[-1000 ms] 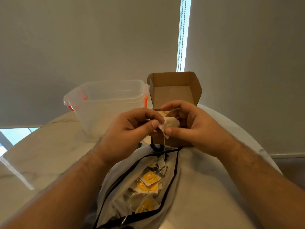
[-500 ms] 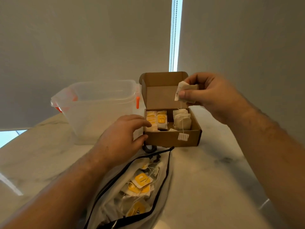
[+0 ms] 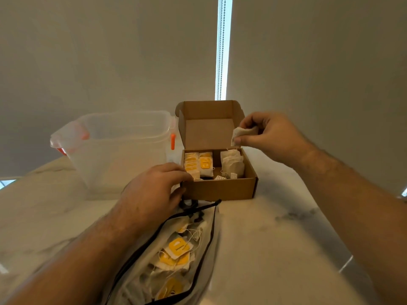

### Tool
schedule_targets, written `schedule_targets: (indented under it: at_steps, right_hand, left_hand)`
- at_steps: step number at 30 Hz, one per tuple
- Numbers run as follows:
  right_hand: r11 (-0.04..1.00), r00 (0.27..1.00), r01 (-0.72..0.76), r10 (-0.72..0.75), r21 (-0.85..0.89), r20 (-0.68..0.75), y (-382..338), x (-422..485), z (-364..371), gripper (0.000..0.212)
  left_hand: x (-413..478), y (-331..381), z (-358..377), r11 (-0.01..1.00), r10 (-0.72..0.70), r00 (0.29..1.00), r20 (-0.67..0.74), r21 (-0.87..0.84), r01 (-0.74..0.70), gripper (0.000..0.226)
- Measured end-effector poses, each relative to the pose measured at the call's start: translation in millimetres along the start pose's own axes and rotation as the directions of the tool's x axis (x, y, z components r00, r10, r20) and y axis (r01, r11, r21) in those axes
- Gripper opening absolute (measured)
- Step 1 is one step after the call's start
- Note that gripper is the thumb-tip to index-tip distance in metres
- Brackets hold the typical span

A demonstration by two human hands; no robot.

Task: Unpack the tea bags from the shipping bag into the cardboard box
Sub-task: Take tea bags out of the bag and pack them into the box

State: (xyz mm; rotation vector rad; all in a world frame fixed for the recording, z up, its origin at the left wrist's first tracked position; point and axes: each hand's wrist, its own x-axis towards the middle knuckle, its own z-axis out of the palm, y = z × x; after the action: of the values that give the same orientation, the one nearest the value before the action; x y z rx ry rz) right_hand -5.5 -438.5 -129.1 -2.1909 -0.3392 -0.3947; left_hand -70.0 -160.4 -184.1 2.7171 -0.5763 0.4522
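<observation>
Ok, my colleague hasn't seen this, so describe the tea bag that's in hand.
Start at the open cardboard box on the marble table. Above its far right corner, the right hand pinches one plain tea bag, the only one held aloft.

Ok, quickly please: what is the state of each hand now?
Left hand: grips the cardboard box at its near left corner.
Right hand: pinches a tea bag above the box.

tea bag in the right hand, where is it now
In the head view the tea bag is right of centre, pinched by the right hand above the back right corner of the open cardboard box.
</observation>
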Motion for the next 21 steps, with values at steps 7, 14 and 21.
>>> schedule_targets:
  at_steps: [7, 14, 21]
  right_hand:
    - [0.961, 0.959, -0.015, 0.093, -0.278, 0.269, 14.4, -5.7, 16.1, 0.018]
    - [0.752, 0.936, 0.214, 0.025, -0.624, 0.351, 23.7, 11.3, 25.7, 0.025]
    - [0.616, 0.848, 0.441, -0.048, -0.653, 0.527, 13.3, 26.8, 23.3, 0.026]
  left_hand:
    - [-0.1, -2.0, 2.1, 1.000, 0.001, 1.000, -0.001, -0.015, -0.001, 0.038]
    - [-0.6, -1.4, 1.9, 1.000, -0.007, 1.000, -0.002, -0.023, 0.007, 0.038]
    - [-0.7, -0.4, 1.5, 0.999, -0.012, 1.000, 0.001, -0.031, 0.012, 0.037]
